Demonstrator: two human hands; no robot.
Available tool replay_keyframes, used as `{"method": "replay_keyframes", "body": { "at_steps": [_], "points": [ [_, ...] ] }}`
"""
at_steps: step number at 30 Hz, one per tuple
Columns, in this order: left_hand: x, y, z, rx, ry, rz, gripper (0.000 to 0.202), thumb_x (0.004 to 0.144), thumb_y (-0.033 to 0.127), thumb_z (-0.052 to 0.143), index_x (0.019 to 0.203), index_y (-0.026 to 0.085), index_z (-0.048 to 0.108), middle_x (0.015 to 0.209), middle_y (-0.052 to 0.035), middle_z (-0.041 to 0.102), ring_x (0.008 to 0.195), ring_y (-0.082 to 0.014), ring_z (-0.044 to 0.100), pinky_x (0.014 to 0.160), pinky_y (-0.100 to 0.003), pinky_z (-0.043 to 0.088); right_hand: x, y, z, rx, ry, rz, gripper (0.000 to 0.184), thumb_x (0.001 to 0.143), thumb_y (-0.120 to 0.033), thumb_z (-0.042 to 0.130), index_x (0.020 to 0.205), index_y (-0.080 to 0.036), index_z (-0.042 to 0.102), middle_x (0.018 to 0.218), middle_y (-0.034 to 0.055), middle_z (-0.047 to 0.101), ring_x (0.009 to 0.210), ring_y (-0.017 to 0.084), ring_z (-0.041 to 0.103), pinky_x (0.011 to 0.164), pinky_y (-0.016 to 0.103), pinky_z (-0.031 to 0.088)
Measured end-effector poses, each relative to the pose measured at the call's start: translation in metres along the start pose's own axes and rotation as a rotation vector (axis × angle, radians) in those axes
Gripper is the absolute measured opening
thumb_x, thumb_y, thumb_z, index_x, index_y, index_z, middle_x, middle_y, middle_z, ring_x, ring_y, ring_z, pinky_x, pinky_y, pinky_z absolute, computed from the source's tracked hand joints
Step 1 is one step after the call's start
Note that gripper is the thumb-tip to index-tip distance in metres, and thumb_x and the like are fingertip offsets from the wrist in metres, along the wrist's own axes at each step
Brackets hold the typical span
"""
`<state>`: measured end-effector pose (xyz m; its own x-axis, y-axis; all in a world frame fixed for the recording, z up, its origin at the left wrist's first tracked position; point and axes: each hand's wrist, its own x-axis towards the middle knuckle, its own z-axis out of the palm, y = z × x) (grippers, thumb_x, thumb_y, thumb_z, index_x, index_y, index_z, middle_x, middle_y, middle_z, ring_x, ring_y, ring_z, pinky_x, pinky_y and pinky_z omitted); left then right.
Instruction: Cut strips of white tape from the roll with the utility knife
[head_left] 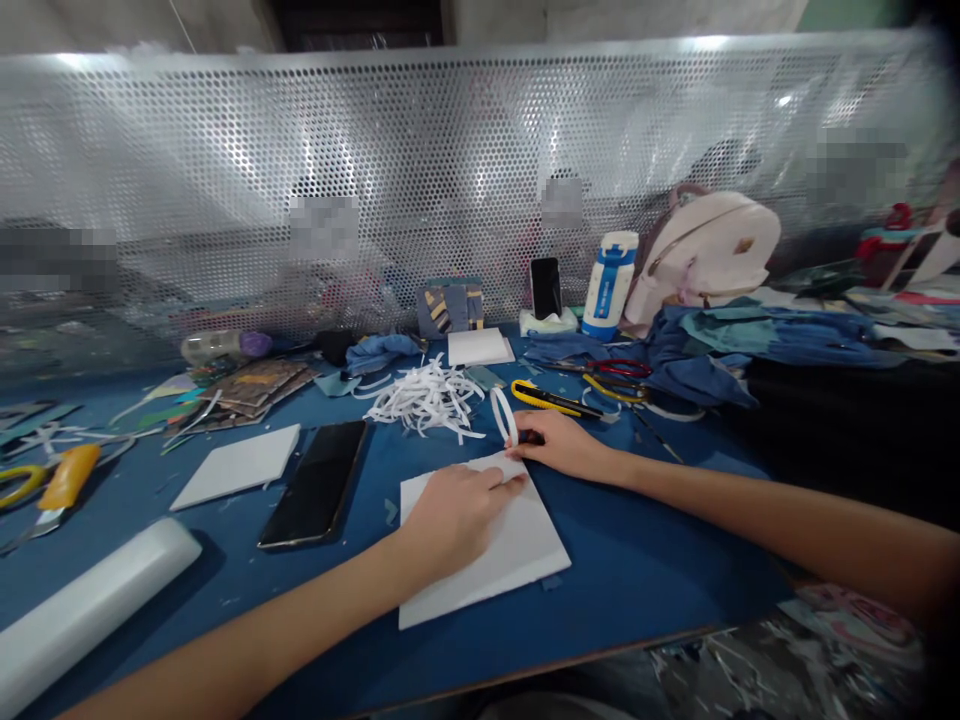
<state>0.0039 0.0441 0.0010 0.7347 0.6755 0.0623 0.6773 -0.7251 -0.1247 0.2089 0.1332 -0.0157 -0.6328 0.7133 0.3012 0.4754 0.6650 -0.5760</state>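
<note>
A square white board (517, 545) lies flat on the blue tabletop in front of me. My left hand (459, 515) rests on it, its fingers stretched out and pressing down near the far right edge. At that same far corner my right hand (566, 442) is closed in a pinch on a narrow white strip (501, 412), which curves up in a loop above the fingertips. The strip's lower end is partly hidden by my fingers. Just beyond the hands lies a heap of loose white strips (424, 400), beside a yellow and black utility knife (551, 398).
A black phone (315, 485), another white board (238, 465) and a long white case (97, 610) lie left. Yellow-handled scissors (22, 487) are farther left. Behind stand a bottle (609, 288), a backpack (709, 250) and a perforated metal screen (420, 150). Denim cloth (694, 350) lies right.
</note>
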Motion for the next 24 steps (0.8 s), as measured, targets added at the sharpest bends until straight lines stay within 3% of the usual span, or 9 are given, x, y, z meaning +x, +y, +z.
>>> {"method": "replay_keyframes", "body": {
  "at_steps": [7,24],
  "points": [
    [-0.0006,0.0005,-0.0013,-0.018,-0.008,0.011,0.053,0.092,0.005,0.041,0.143,0.019,0.049,0.099,-0.0066,0.069,0.079,-0.0233,0.067,0.071,-0.037,0.055,0.0071,0.0109,0.0015,0.161,0.052,0.016,0.006,0.085,-0.021,0.073,0.082,-0.016,0.070,0.082,0.0017,0.071,0.069,0.014,0.060,0.065,0.025,0.043],
    [0.0005,0.0009,-0.0028,-0.037,-0.020,-0.001,0.055,0.090,0.004,0.043,0.143,0.018,0.050,0.101,-0.0070,0.070,0.077,-0.0239,0.067,0.069,-0.037,0.054,0.0090,0.0027,0.0023,-0.058,0.032,0.056,0.009,0.084,-0.023,0.075,0.081,-0.018,0.069,0.081,0.0008,0.070,0.070,0.014,0.060,0.062,0.023,0.036]
  ]
}}
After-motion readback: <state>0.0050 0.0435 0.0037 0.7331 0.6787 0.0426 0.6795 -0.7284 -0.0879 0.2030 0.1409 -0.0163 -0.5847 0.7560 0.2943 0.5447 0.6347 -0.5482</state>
